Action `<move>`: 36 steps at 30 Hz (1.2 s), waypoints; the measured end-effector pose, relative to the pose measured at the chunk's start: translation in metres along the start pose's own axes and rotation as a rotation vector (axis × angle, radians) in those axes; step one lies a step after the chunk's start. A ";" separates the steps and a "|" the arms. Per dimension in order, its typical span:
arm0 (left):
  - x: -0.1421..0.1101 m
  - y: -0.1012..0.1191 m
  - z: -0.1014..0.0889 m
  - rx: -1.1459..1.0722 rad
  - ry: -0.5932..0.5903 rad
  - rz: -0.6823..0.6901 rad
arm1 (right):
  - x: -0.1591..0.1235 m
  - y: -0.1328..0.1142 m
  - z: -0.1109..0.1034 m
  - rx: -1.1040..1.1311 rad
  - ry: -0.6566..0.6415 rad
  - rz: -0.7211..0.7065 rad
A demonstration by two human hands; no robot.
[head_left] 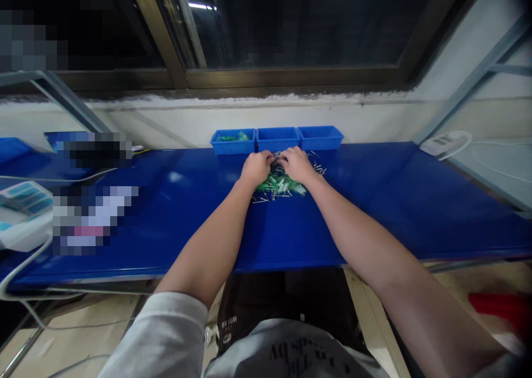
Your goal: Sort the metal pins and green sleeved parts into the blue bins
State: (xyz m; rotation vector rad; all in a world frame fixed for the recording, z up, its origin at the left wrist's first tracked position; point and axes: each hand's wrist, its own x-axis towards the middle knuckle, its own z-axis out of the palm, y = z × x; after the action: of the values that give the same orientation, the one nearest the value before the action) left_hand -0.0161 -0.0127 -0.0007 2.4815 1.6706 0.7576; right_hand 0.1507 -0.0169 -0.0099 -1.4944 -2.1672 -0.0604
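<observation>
A mixed heap lies on the blue tabletop: green and clear plastic pieces [279, 183] with thin metal pieces [270, 196] like screws or pins scattered around them. My left hand [256, 166] is at the heap's left side, its fingers curled inward. My right hand [296, 164] bends over the right side, thumb and fingertips drawn together close to the left fingertips. Both hands touch the heap at its far part. Whatever sits between the fingertips is too small and too covered to make out.
Behind the heap stand three blue bins: the left bin [233, 148] has green pieces in it, beside a middle bin [277, 145] and a right bin [320, 144]. A white device [25, 223] with a cable is at left; a white power strip [444, 143] lies at right.
</observation>
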 end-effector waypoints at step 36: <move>0.000 0.002 -0.002 -0.042 0.068 0.026 | 0.013 0.043 0.001 0.695 0.381 0.327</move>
State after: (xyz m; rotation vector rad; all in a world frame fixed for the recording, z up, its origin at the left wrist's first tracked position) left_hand -0.0155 -0.0139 0.0011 2.4808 1.6288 0.8794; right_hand 0.1849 0.0120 -0.0154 -1.2636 -1.4080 0.4389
